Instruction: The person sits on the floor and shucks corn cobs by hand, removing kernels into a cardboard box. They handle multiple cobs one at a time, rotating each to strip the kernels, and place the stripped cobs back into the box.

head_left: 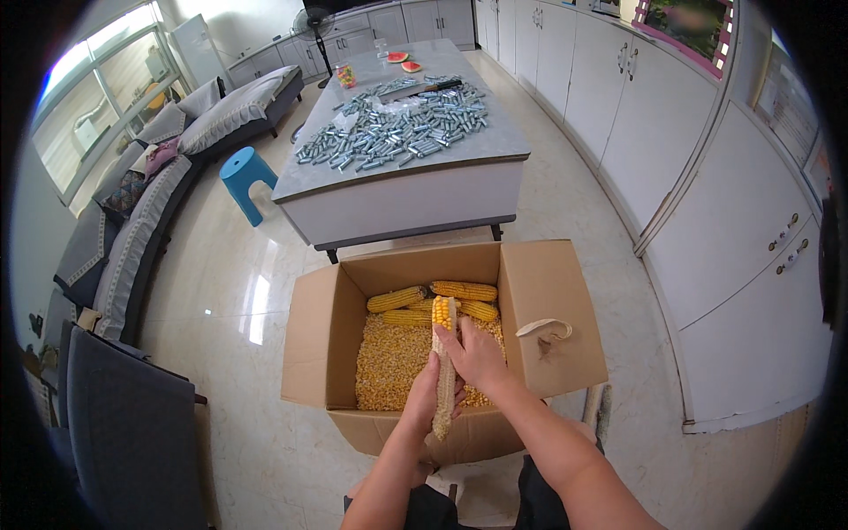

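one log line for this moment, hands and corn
left hand: grips cob low | right hand: on cob's upper part | cob: mostly stripped, over box | box: loose kernels, whole cobs

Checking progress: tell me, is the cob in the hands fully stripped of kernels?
No, the cob held by both hands still has yellow kernels at its far tip.
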